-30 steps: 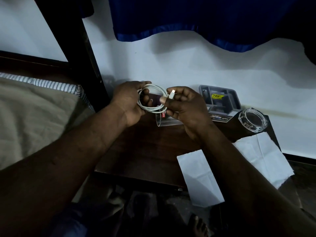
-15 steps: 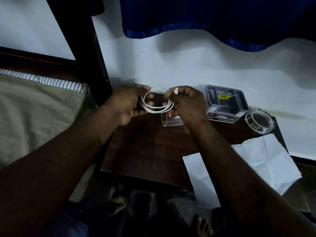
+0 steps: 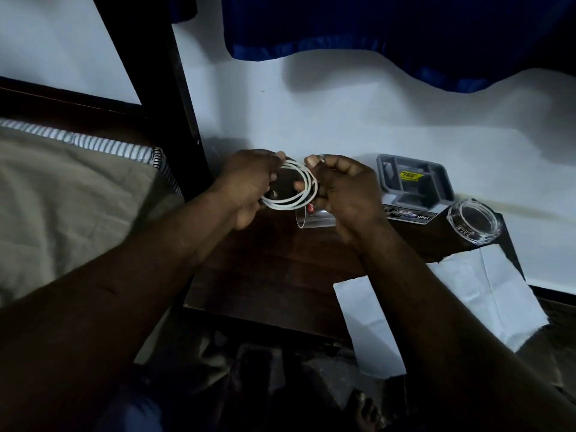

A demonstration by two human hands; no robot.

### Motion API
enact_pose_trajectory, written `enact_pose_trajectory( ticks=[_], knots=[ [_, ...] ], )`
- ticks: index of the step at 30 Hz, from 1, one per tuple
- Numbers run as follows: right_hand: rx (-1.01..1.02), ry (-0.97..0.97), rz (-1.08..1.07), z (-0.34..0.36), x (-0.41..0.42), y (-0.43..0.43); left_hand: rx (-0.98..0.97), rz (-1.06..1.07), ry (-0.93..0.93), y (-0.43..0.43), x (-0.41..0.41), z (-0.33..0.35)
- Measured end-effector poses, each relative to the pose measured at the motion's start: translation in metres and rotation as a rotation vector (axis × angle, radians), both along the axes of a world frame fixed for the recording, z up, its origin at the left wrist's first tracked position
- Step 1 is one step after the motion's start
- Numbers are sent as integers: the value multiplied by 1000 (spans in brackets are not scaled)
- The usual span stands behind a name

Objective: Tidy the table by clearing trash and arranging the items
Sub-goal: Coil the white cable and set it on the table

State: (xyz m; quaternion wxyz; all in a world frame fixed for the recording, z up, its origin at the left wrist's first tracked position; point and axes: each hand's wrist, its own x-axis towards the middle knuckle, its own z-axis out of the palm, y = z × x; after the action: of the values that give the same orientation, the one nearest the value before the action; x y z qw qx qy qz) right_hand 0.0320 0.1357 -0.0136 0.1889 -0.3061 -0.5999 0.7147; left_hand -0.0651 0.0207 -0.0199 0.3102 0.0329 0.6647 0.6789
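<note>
Hands: our left hand (image 3: 246,185) and right hand (image 3: 346,193) are raised close together over the back of the desk (image 3: 274,263), and between them they hold a coiled white cable (image 3: 285,206).
Bed: at far left we see a tan sheet (image 3: 71,198) with a striped mattress edge (image 3: 93,143) behind it.
Bedpost: a dark wooden post (image 3: 187,120) stands between the bed and the desk, against the white wall.
Left hand: our fingers curl round the left side of the coil, with the thumb on the near side.
Cable: it is wound in several loops and held off the desk, spanning the gap between our hands.
Right hand: our fingers are curled and grip the right side of the coil. Something pale shows at the fingertips, and we cannot tell what it is.
Glass: a clear tumbler (image 3: 314,221) with a red mark lies on its side on the desk, just below our right hand.
Tray: a grey moulded plastic tray (image 3: 381,176) with a yellow label (image 3: 410,175) lies against the wall, on a printed card reading OPEL.
Ashtray: a clear glass ashtray (image 3: 475,221) sits at the desk's back right corner, just beside the tray.
Paper: two flat white paper bags lie at the right; one (image 3: 371,325) hangs over the front edge and the other (image 3: 486,288) over the right edge.
Curtain: a blue curtain (image 3: 374,26) hangs above.
</note>
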Motion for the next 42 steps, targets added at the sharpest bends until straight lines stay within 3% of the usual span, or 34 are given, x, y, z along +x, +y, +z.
enact_pose_trajectory(
  ticks=[7, 10, 18, 24, 27, 33, 42],
  knots=[
    [218, -7, -60, -1, 3, 9, 120, 115, 21, 5, 0, 5],
    [115, 12, -46, 0, 4, 10, 193, 158, -56, 3, -2, 6],
    [-162, -7, 26, 1, 2, 7, 182, 155, -34, 0, -4, 7],
    [-327, -27, 46, -1, 5, 10, 451, 214, -279, -4, -13, 12],
    [-278, -7, 56, -1, 8, 11, 428, 339, -334, -2, -14, 10],
    [-9, 227, 104, 1, 7, 6, 180, 370, -189, 2, -11, 4],
    [278, 146, 159, -8, 2, -1, 305, 208, -205, 3, -1, 7]
  ],
)
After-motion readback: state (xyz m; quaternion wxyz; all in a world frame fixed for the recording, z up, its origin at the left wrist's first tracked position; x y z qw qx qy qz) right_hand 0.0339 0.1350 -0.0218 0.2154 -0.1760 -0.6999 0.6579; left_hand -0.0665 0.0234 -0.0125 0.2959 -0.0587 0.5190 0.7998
